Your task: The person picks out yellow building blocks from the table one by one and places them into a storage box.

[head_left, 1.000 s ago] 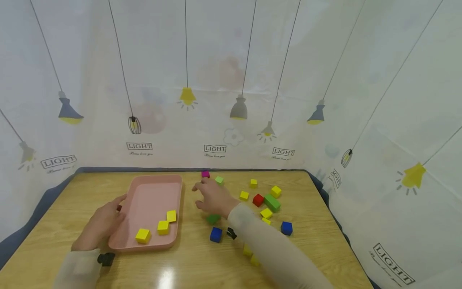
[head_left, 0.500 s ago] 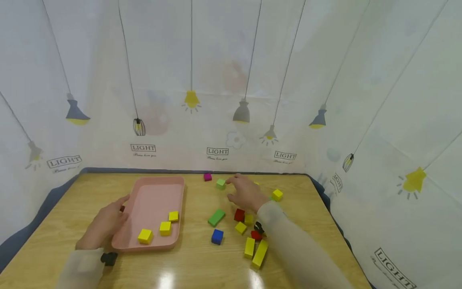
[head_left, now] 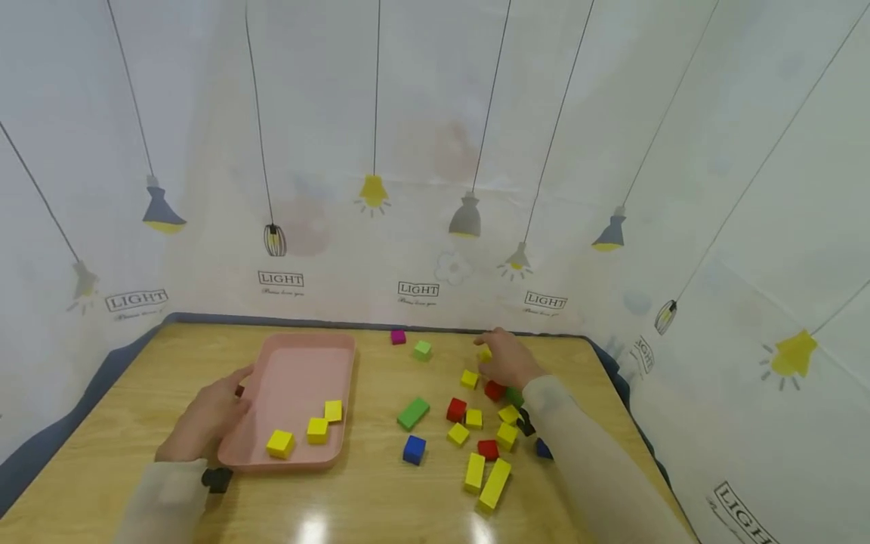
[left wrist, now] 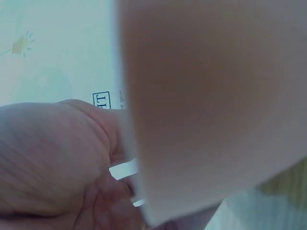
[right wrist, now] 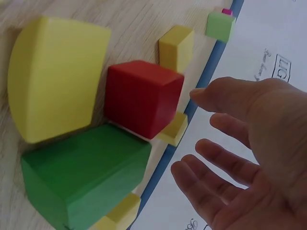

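My left hand (head_left: 213, 410) holds the left rim of a pink tray (head_left: 299, 355); in the left wrist view the tray (left wrist: 206, 115) fills much of the picture, blurred. Three yellow blocks, one of them a yellow cube (head_left: 317, 431), lie in the tray's near part. At the back right of the table, my right hand (head_left: 510, 359) hovers with its fingertips beside a small yellow block (head_left: 485, 353). The right wrist view shows its fingers (right wrist: 225, 172) loosely spread, with nothing between them. Under that hand are a red cube (right wrist: 141, 96) and a green block (right wrist: 91, 167).
Between the tray and my right arm lie a long green block (head_left: 413, 414), a blue cube (head_left: 414, 449), a light green cube (head_left: 423, 350) and a magenta cube (head_left: 398, 337). Several yellow and red blocks cluster nearer, including a long yellow block (head_left: 495, 485). A printed curtain (head_left: 421, 151) surrounds the table.
My right hand has moved rightward along the back of the table, from near the magenta cube past the light green one to the yellow block. The left hand keeps holding the tray.
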